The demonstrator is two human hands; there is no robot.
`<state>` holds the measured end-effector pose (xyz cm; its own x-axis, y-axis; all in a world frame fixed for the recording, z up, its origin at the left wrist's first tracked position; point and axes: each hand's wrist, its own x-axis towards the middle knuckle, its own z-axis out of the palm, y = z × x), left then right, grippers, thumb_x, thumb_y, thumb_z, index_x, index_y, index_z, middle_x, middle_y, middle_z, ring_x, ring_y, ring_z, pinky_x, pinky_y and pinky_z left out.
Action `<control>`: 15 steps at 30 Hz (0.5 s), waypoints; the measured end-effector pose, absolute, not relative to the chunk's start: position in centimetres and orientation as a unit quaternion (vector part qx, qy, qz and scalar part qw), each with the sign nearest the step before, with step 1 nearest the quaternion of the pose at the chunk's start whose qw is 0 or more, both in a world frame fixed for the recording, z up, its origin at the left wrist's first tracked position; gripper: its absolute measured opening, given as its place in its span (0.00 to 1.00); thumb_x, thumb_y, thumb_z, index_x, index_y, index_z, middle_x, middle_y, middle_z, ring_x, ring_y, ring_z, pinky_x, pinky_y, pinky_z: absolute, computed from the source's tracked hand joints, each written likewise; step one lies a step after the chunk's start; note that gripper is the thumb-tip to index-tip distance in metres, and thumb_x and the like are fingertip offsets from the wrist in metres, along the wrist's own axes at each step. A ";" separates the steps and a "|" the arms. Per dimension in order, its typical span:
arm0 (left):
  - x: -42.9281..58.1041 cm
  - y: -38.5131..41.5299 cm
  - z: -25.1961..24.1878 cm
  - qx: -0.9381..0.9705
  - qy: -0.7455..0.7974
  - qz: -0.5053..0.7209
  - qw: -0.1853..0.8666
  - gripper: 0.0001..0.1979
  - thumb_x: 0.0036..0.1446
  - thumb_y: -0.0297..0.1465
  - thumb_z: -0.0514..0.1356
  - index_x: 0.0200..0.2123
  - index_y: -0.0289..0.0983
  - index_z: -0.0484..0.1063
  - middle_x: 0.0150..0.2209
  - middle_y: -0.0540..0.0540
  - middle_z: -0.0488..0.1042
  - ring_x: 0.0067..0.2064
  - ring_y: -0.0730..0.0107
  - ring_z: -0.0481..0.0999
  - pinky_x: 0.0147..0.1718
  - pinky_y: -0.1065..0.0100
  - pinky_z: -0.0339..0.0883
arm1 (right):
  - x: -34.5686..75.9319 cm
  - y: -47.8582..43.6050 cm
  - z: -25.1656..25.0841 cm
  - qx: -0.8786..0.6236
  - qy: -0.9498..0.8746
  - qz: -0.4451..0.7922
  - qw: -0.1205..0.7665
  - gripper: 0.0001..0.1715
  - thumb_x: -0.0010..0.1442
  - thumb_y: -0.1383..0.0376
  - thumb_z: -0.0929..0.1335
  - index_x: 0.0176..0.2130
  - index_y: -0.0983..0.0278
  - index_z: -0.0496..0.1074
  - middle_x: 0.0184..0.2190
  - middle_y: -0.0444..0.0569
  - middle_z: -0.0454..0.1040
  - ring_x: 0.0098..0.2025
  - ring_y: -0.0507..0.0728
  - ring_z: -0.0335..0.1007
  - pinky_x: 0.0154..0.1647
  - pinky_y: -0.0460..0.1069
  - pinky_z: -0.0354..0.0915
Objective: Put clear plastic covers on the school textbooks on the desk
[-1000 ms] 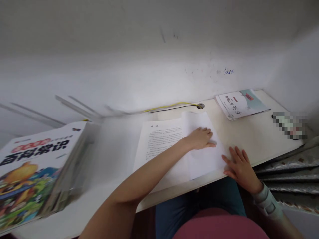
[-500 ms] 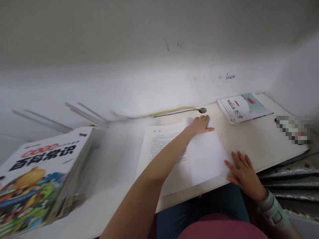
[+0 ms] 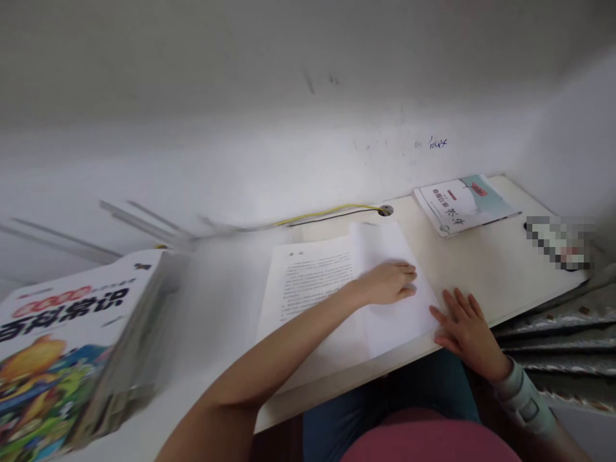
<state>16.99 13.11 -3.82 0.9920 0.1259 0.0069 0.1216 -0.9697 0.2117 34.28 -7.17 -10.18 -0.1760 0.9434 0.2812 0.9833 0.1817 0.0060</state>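
An open book (image 3: 315, 263) lies on the white desk, its left page printed and its right page (image 3: 394, 330) blank. My left hand (image 3: 391, 282) rests palm down in the middle of the blank page, fingers pointing right and holding nothing. The left forearm crosses over the printed page and hides its lower part. By the lower right corner of the blank page, my right hand (image 3: 469, 330) lies at the desk's front edge with its fingers spread, also holding nothing. A pale wristband (image 3: 524, 398) wraps the right wrist.
A stack of books (image 3: 72, 327) with a colourful cover sits at the left. Toward the back right lies a thin booklet (image 3: 464, 204), with a pixelated object (image 3: 561, 242) beyond it. Yellow and black cables (image 3: 332, 210) run into a desk hole (image 3: 385, 210). Grey patterned fabric (image 3: 553, 340) hangs at the right.
My left hand has slid from the top of the blank page down to its middle. My right hand stays at the desk edge. The view has shifted slightly.
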 end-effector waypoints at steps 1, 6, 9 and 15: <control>16.8 13.1 -3.9 0.993 0.041 0.013 0.114 0.19 0.63 0.39 0.49 0.47 0.34 0.71 0.53 0.41 0.71 0.57 0.64 0.66 0.56 0.64 0.55 | 34.3 -7.2 -10.2 -0.633 -0.761 -0.092 0.108 0.30 0.59 0.49 0.64 0.59 0.53 0.62 0.63 0.57 0.56 0.65 0.69 0.46 0.58 0.66 0.51; 16.4 13.7 -4.4 0.990 0.041 -0.006 0.133 0.23 0.64 0.41 0.47 0.56 0.35 0.65 0.60 0.43 0.63 0.61 0.63 0.59 0.59 0.62 0.50 | 34.4 -7.2 -10.4 -0.631 -0.764 -0.087 0.105 0.31 0.60 0.49 0.63 0.60 0.52 0.60 0.64 0.56 0.53 0.66 0.68 0.43 0.58 0.66 0.50; 16.7 13.8 -5.1 0.990 0.071 -0.018 0.120 0.27 0.62 0.45 0.47 0.60 0.39 0.59 0.63 0.44 0.57 0.63 0.58 0.55 0.59 0.57 0.49 | 34.4 -7.2 -10.4 -0.630 -0.765 -0.089 0.104 0.31 0.60 0.49 0.63 0.60 0.54 0.60 0.64 0.57 0.54 0.66 0.69 0.42 0.58 0.66 0.50; 17.3 14.7 -4.6 0.985 0.102 -0.013 0.135 0.28 0.62 0.46 0.47 0.58 0.34 0.62 0.62 0.36 0.58 0.64 0.58 0.53 0.59 0.58 0.50 | 34.4 -7.2 -10.3 -0.632 -0.763 -0.088 0.104 0.31 0.60 0.49 0.63 0.60 0.53 0.60 0.64 0.56 0.52 0.66 0.68 0.43 0.59 0.66 0.50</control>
